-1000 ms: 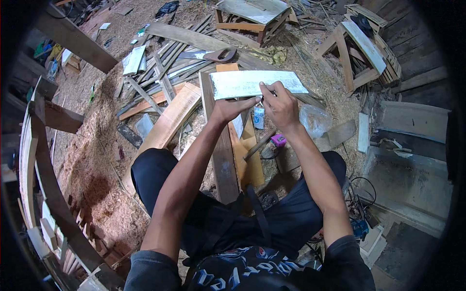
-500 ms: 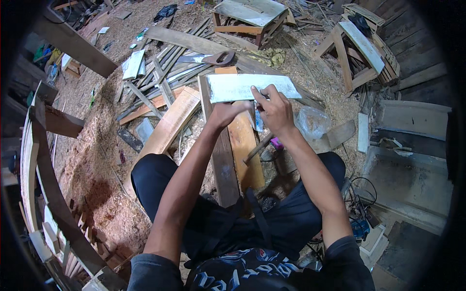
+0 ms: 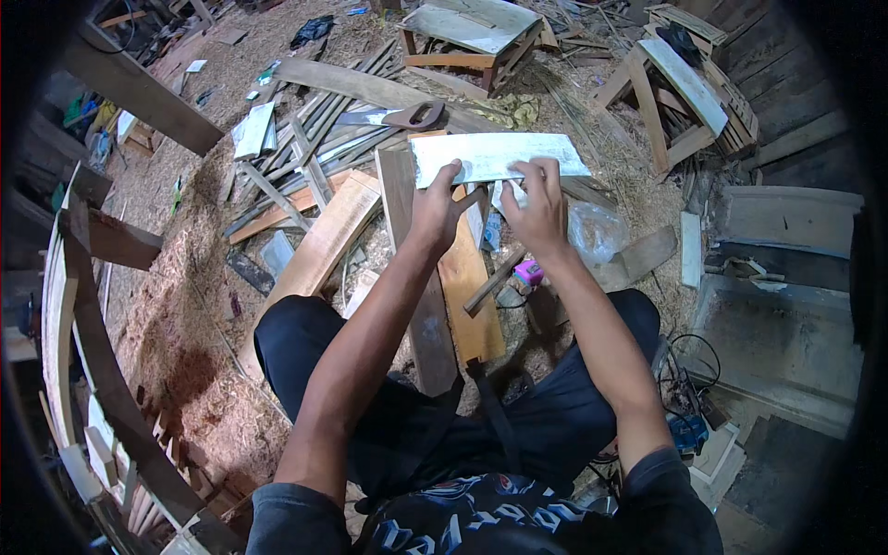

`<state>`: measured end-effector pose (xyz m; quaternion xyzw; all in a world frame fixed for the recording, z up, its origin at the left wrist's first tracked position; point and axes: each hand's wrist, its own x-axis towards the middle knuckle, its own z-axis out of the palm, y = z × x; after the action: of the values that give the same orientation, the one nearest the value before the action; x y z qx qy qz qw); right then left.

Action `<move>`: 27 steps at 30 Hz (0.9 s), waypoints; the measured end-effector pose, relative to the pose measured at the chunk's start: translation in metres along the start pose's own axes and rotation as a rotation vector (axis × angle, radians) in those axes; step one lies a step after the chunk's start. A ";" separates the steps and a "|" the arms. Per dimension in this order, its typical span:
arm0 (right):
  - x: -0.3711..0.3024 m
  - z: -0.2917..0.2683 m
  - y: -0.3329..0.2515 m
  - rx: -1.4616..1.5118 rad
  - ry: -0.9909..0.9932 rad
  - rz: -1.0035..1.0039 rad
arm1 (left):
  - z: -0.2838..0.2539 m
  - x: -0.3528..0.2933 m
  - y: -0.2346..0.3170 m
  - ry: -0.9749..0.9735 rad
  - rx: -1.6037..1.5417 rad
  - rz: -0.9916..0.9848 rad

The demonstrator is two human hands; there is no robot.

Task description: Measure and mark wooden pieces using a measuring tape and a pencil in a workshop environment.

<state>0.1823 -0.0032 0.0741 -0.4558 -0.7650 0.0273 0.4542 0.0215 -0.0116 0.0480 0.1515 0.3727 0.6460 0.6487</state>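
A pale, white-faced board is raised in front of me, its long side running left to right. My left hand grips its near edge toward the left end, thumb on the upper face and the other fingers partly hidden. Along the same edge, farther right, my right hand has bent fingertips on the face, its thumb hidden from sight. Below the board, a dark plank and an orange-brown plank lie lengthwise between my knees. A short wooden stick and a small pink object are near my right forearm.
A handsaw lies on a pile of thin wood strips beyond the board. A low wooden table stands at the back, with a wooden frame to its right. Clear plastic and shavings cover parts of the ground.
The board has shifted slightly right and away from me. My left hand has come from beneath it, bringing the thumb onto its face. My right hand has changed its finger placement.
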 end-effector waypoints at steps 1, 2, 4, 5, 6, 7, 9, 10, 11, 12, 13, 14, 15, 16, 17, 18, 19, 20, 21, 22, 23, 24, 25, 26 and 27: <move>-0.008 -0.001 0.007 0.073 -0.008 -0.036 | 0.003 0.002 -0.001 -0.007 0.001 0.009; -0.016 -0.004 0.003 0.074 -0.005 -0.032 | 0.002 0.002 -0.002 -0.006 0.011 0.018; -0.029 -0.008 -0.009 0.125 -0.348 0.437 | 0.003 0.003 -0.002 -0.001 0.007 0.023; -0.030 -0.005 -0.011 0.122 -0.394 0.560 | 0.004 0.003 -0.002 0.004 -0.001 0.029; -0.036 0.004 -0.003 0.117 -0.386 0.560 | 0.005 0.003 -0.002 -0.005 -0.001 0.027; -0.043 0.019 0.011 0.176 -0.368 0.530 | 0.008 0.001 -0.002 0.007 0.000 0.026; -0.031 0.027 0.010 0.263 -0.437 0.520 | 0.013 -0.006 -0.002 0.037 -0.008 0.030; -0.026 0.029 0.014 0.265 -0.431 0.519 | 0.013 -0.006 0.000 0.032 -0.004 0.032; -0.022 0.031 0.020 0.194 -0.555 0.495 | 0.011 -0.006 0.001 0.051 -0.010 -0.003; -0.022 0.033 0.022 0.122 -0.680 0.470 | 0.010 -0.005 0.002 0.070 -0.016 -0.038; -0.025 0.035 0.019 0.090 -0.637 0.396 | 0.008 -0.006 0.002 0.072 -0.011 -0.037; -0.026 0.038 0.018 0.096 -0.637 0.398 | 0.006 -0.005 0.003 0.050 -0.062 -0.044; -0.026 0.042 0.016 0.081 -0.642 0.497 | 0.003 -0.005 0.003 0.028 -0.115 -0.051; -0.026 0.043 0.014 0.063 -0.648 0.597 | 0.004 -0.007 0.004 0.032 -0.111 -0.053; -0.027 0.042 0.009 0.097 -0.631 0.631 | 0.005 -0.009 0.005 0.051 -0.092 -0.045; -0.029 0.044 0.010 0.100 -0.633 0.634 | 0.006 -0.011 0.006 0.069 -0.074 -0.037; -0.027 0.045 0.009 0.108 -0.647 0.668 | 0.007 -0.012 0.008 0.070 -0.071 -0.038; -0.027 0.046 0.009 0.114 -0.662 0.701 | 0.009 -0.014 0.009 0.084 -0.061 -0.021; -0.028 0.046 0.007 0.116 -0.661 0.702 | 0.010 -0.015 0.011 0.096 -0.051 -0.003; -0.026 0.048 0.001 0.204 -0.635 0.769 | 0.006 -0.014 0.010 0.095 -0.048 0.002; -0.024 0.049 -0.004 0.291 -0.607 0.834 | 0.002 -0.013 0.010 0.078 -0.078 0.012; -0.028 0.052 -0.004 0.295 -0.605 0.829 | -0.003 -0.011 0.010 0.060 -0.109 0.022; -0.031 0.054 -0.004 0.222 -0.595 0.670 | -0.003 -0.010 0.011 0.056 -0.110 0.024; -0.032 0.056 -0.003 0.148 -0.584 0.511 | -0.003 -0.009 0.012 0.058 -0.094 0.022; -0.030 0.060 -0.001 0.136 -0.569 0.617 | -0.003 -0.008 0.013 0.060 -0.079 0.020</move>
<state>0.1442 -0.0029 0.0195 -0.6066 -0.6842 0.3369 0.2244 0.0114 -0.0186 0.0573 0.1102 0.3647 0.6709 0.6362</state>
